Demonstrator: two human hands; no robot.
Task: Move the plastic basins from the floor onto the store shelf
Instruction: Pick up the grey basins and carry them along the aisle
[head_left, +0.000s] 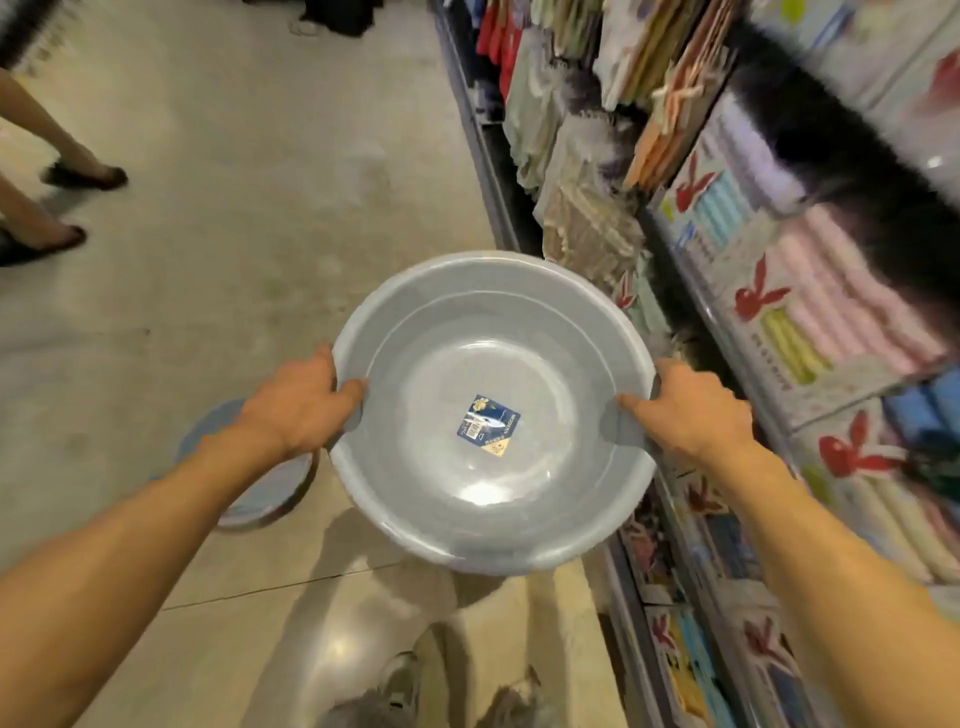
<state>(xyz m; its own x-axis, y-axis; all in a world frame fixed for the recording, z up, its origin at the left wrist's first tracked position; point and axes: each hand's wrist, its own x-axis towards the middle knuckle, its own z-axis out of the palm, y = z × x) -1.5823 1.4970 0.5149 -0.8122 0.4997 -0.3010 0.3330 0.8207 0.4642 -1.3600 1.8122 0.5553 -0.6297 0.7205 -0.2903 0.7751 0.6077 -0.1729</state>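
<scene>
A round, pale grey-blue plastic basin (491, 332) with a blue and yellow label stuck on its bottom is held up in the air above the floor, mouth facing me. My left hand (298, 408) grips its left rim, thumb inside the bowl. On the opposite rim, my right hand (691, 410) holds on the same way. Another basin (260, 499) of a similar colour rests on the floor below, mostly hidden by my left forearm. The store shelf (727, 332) runs along the right side, next to the held basin.
The shelf is packed with boxed towels (810, 306) and hanging cloths (576, 171). Another person's legs and dark shoes (85, 176) stand at the far left. My own shoes (400, 691) show at the bottom on the beige tiled floor (270, 156).
</scene>
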